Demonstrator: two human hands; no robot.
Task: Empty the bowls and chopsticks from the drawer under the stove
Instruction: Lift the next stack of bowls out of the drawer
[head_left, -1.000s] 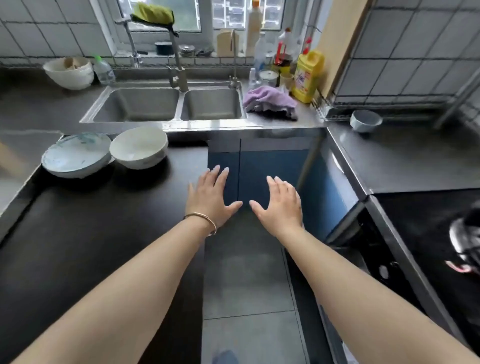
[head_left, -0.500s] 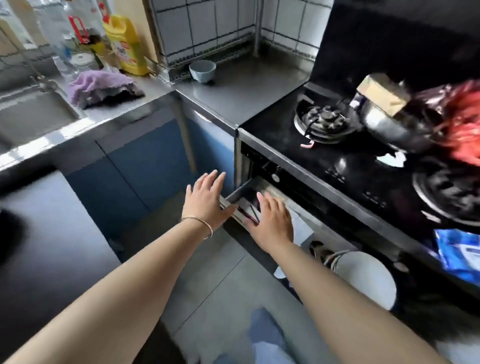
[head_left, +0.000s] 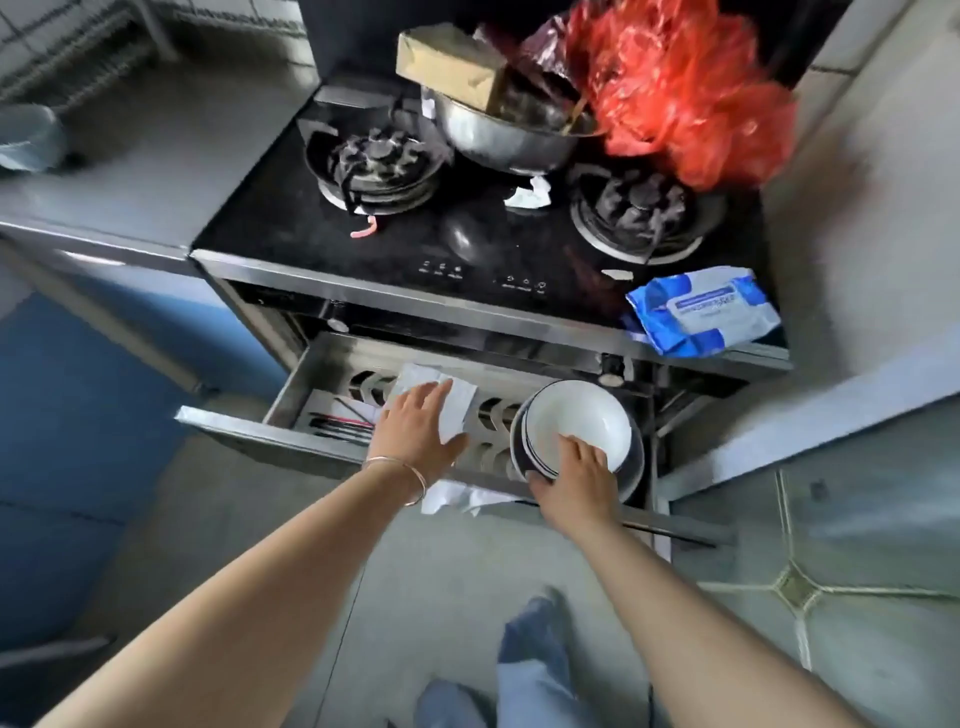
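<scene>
The steel drawer (head_left: 249, 431) under the black stove (head_left: 467, 228) stands pulled out. A stack of white bowls (head_left: 576, 421) with dark rim lines sits in its right part. My right hand (head_left: 576, 478) grips the near rim of the stack, fingers inside the top bowl and thumb under the edge. Dark and red chopsticks (head_left: 340, 423) lie at the drawer's left end. My left hand (head_left: 415, 428) hovers flat over the drawer's middle, fingers apart, above a white sheet of paper (head_left: 457, 402), just right of the chopsticks.
On the stove stand a steel basin (head_left: 498, 135) with a box and a red plastic bag (head_left: 675, 88). A blue wipes pack (head_left: 701, 309) lies at the front right corner. Grey countertop (head_left: 156, 156) extends left, blue cabinets (head_left: 78, 415) below. My legs are on the floor tiles.
The view has swung from the sink to the stove. Both hands moved from the drawer's left end into the drawer; my right hand has taken hold of the bowl stack.
</scene>
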